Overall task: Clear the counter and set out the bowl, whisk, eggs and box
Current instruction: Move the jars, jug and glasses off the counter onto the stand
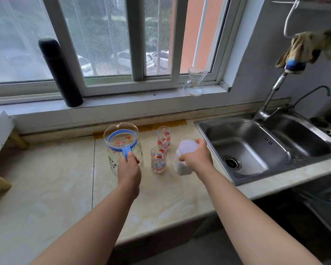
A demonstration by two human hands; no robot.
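My left hand fingers wrap the empty glass pitcher's blue handle; my right hand fingers clasp a white-filled jar. Two empty patterned glasses stand between my fingers.

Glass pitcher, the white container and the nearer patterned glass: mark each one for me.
Glass pitcher [113, 157]: head view, on its clear side wall.
White container [187, 146]: head view, on its pale lid.
Nearer patterned glass [158, 159]: head view, on its printed wall.

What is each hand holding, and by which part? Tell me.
The left hand grips the glass pitcher by its blue handle. The right hand holds the white container around its upper part, near the lid.
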